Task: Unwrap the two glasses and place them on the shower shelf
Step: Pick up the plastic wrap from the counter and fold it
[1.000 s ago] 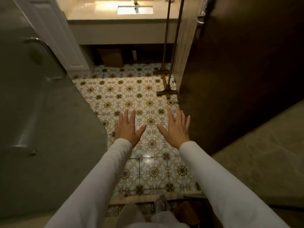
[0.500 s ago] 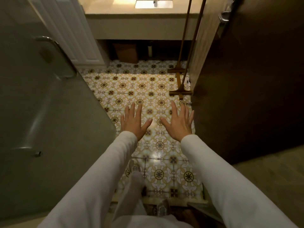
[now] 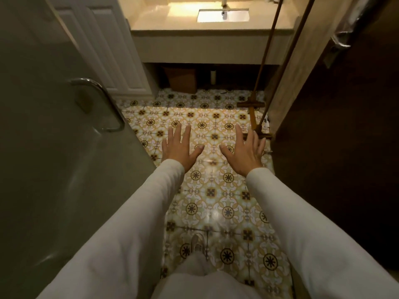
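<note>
Head camera looks forward and down, near outstretched arms, over tiled floor (image 3: 216,190).

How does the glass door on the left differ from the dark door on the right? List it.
The glass door is grey-green and glossy; the dark door is brown and dull. The glass door carries a curved bar handle; the dark door a lever handle. Both flank the tiled floor.

Plain off-white long sleeves cover both arms. The left sleeve (image 3: 133,212) ends at the wrist behind the bare left hand (image 3: 179,147), and the right sleeve (image 3: 291,212) ends behind the bare right hand (image 3: 244,149). Nearer the body, between the hands, are pale trousers (image 3: 194,268) and a light shoe (image 3: 196,241).
</note>
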